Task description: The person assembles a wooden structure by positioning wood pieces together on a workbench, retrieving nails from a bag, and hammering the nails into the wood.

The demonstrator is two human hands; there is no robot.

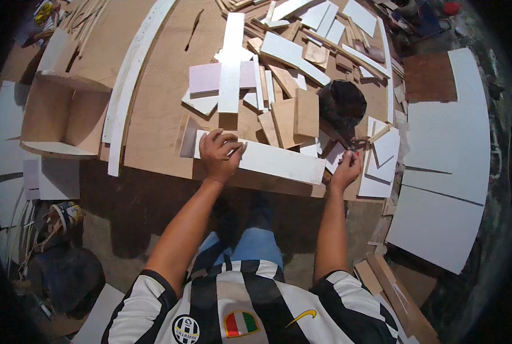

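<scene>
A long white-faced board (279, 161) lies along the near edge of the worktable, joined or set against a wooden box-like frame (188, 137) at its left end. My left hand (220, 155) grips this board near that end, its fingers curled over the top. Past the board's right end, my right hand (346, 171) is closed around a small dark thing with a bit of red, too small to make out. Just beyond that hand stands a round black container (343, 103), its inside in deep shadow.
Offcuts of wood and white board (293, 54) are heaped across the table's far right. A white strip (229, 63) lies over a pale pink piece (204, 79). At the left stand long white strips (131, 80) and an open wooden box (66, 114). White panels (439, 212) lie right of the table.
</scene>
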